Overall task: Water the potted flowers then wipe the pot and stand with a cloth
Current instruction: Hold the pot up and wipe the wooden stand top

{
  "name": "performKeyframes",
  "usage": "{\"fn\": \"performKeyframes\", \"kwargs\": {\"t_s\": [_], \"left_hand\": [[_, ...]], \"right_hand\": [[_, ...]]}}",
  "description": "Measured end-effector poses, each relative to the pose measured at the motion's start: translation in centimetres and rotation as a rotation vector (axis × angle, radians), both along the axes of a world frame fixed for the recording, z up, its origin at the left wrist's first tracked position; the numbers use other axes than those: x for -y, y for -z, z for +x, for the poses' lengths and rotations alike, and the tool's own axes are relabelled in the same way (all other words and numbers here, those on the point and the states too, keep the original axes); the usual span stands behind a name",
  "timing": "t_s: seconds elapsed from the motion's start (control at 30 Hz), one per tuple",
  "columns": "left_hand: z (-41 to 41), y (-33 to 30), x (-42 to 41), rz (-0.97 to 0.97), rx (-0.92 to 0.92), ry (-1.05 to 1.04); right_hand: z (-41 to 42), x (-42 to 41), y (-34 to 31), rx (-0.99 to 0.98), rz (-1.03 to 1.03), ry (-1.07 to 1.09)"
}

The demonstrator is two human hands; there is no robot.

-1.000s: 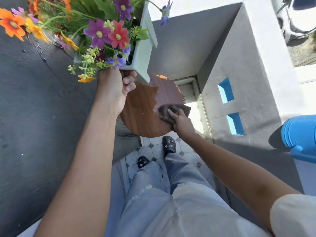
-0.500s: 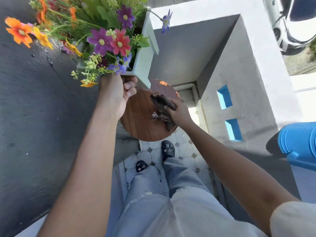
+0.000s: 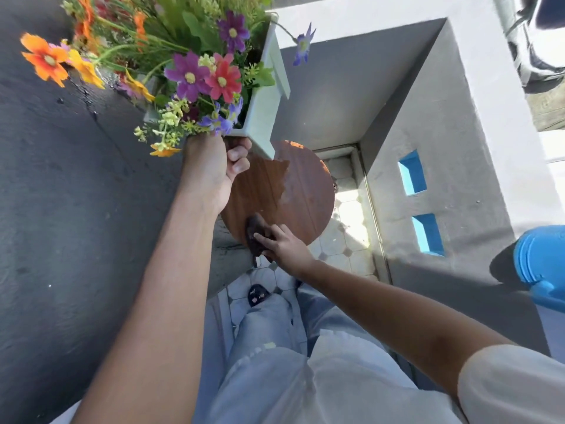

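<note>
My left hand point(image 3: 214, 166) grips the bottom corner of a pale green square pot point(image 3: 266, 96) and holds it lifted above the stand. Orange, purple and red flowers point(image 3: 195, 75) fill the pot. Below it is the round brown wooden stand top point(image 3: 293, 191), partly in sun. My right hand point(image 3: 286, 246) presses a dark brown cloth point(image 3: 255, 237) onto the near edge of the stand top, with the fingers spread over the cloth.
A dark grey wall point(image 3: 61, 209) runs along the left, with wet spots near the flowers. A grey and white parapet with blue openings point(image 3: 412, 172) stands at the right. A blue watering can point(image 3: 541, 264) sits at the right edge. The tiled floor point(image 3: 345, 240) and my legs are below.
My right hand has slid the cloth from the right side of the stand top across to its near edge. The left hand keeps the pot lifted in about the same place.
</note>
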State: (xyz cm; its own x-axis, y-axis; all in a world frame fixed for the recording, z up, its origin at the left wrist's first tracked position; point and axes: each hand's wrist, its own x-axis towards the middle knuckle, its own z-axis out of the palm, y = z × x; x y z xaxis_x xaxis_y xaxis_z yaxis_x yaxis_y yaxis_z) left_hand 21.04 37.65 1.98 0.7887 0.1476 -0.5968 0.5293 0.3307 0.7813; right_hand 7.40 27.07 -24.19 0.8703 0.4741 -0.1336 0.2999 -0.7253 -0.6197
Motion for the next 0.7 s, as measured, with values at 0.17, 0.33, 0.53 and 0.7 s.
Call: {"fn": "performKeyframes", "kwargs": {"t_s": [0.17, 0.33, 0.53, 0.7], "left_hand": [[2.0, -0.1, -0.3, -0.001, -0.007, -0.007], [3.3, -0.2, -0.1, -0.002, 0.012, -0.007], [4.3, -0.2, -0.3, -0.046, -0.004, -0.018], [4.9, -0.1, -0.3, -0.032, -0.005, -0.021]], "right_hand": [[7.3, 0.8, 0.8, 0.167, -0.022, -0.203], [14.5, 8.4, 0.5, 0.018, -0.108, 0.47], [8.2, 7.2, 1.3, -0.009, -0.015, 0.486], [5.2, -1.5, 0.0, 0.051, 0.012, -0.045]]}}
